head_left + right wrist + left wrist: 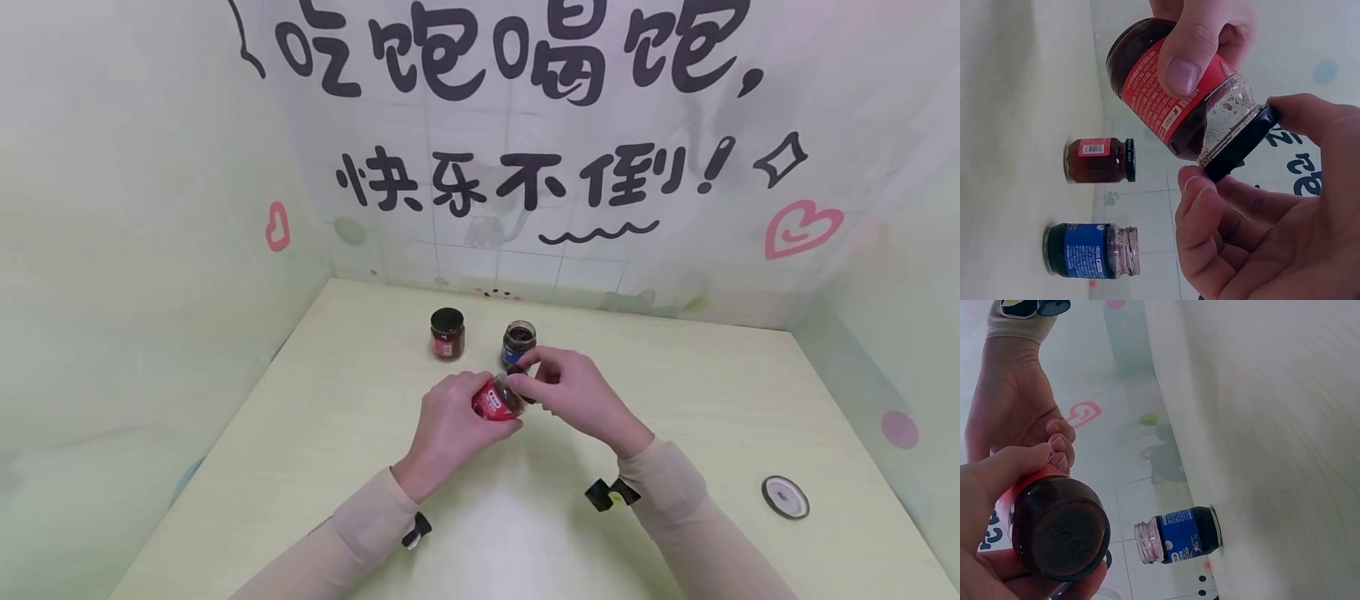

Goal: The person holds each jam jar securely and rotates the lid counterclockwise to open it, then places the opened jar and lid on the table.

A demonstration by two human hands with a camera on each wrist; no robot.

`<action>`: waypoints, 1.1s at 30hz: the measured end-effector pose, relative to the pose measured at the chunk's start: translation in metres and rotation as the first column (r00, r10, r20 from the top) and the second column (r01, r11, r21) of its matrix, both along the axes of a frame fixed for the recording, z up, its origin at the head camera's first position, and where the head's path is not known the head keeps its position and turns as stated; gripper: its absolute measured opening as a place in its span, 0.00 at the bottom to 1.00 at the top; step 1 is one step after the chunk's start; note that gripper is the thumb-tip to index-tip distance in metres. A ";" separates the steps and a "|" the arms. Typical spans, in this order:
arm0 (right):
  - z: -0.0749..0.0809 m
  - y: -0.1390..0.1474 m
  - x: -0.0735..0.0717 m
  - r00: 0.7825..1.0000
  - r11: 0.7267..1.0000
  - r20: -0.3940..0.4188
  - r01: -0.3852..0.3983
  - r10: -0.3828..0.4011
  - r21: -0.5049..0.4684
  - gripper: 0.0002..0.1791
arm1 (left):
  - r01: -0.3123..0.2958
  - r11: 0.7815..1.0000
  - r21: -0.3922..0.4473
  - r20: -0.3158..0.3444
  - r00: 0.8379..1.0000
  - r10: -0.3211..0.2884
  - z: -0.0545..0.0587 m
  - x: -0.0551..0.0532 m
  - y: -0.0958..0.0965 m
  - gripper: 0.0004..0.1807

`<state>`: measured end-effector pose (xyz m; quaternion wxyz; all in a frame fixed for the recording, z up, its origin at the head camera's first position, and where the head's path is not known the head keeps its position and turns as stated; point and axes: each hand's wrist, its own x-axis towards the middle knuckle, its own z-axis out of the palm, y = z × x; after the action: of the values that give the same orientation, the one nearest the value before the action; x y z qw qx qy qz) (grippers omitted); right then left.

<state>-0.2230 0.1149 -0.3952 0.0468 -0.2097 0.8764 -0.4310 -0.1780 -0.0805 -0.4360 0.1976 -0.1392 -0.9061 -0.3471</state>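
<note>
Above the pale surface (360,433), my left hand (453,414) grips a tilted red-labelled glass jar (1175,90), while my right hand (581,390) pinches the black lid (1242,145) at its mouth between thumb and fingers. Just beyond stands an uncapped blue-labelled glass jar (516,350); to its left, a black-capped jar (447,337). Near my right forearm lies a loose lid (785,497), pale inside up.

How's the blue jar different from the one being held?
The blue jar has a blue label, the held jar a red label. The blue jar stands upright, the held jar tilts in the left hand. The blue jar is uncapped; the held jar has a black lid at its mouth. Both are glass with something dark inside.
</note>
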 end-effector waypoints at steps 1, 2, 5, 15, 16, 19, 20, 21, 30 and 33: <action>0.000 0.000 0.000 1.000 1.000 -0.002 -0.004 0.004 0.001 0.19 | 0.001 1.000 -0.002 0.002 1.000 -0.001 0.001 0.000 0.000 0.25; 0.000 0.001 0.000 1.000 1.000 -0.003 -0.010 0.010 0.003 0.19 | 0.002 1.000 -0.004 0.004 1.000 -0.002 0.001 0.000 0.000 0.25; 0.001 0.002 0.000 1.000 1.000 -0.006 -0.023 0.023 0.011 0.18 | 0.002 1.000 -0.008 0.013 1.000 -0.002 0.003 0.001 0.000 0.25; 0.001 0.007 0.001 0.999 0.996 0.004 -0.050 0.050 0.070 0.21 | -0.004 1.000 -0.017 0.064 0.998 0.005 -0.001 0.002 0.001 0.26; 0.001 0.008 0.001 0.999 0.996 0.008 -0.045 0.044 0.076 0.22 | -0.003 1.000 -0.013 0.069 0.998 0.004 -0.002 0.002 0.001 0.26; 0.001 0.008 0.000 1.000 0.997 0.018 -0.014 0.013 0.081 0.25 | 0.001 1.000 -0.001 0.069 0.998 -0.001 -0.003 0.002 0.001 0.26; 0.001 0.008 0.000 1.000 0.997 0.021 0.001 -0.003 0.077 0.26 | 0.004 1.000 0.001 0.065 0.998 -0.004 -0.002 0.002 0.001 0.26; 0.001 0.008 0.000 1.000 0.997 0.025 0.017 -0.019 0.072 0.27 | 0.005 1.000 0.002 0.060 0.998 -0.005 -0.002 0.002 0.001 0.25; 0.000 0.001 0.002 0.998 0.998 0.031 0.048 -0.050 0.036 0.24 | 0.016 1.000 -0.017 0.045 0.999 -0.016 -0.001 0.002 0.001 0.24; 0.000 0.001 0.002 0.998 0.999 0.039 0.050 -0.050 0.022 0.20 | 0.019 1.000 -0.021 0.045 0.999 -0.018 -0.001 0.002 0.001 0.25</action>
<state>-0.2206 0.1157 -0.3951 0.0554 -0.1787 0.8847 -0.4269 -0.1760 -0.0799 -0.4371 0.1727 -0.1418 -0.9127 -0.3422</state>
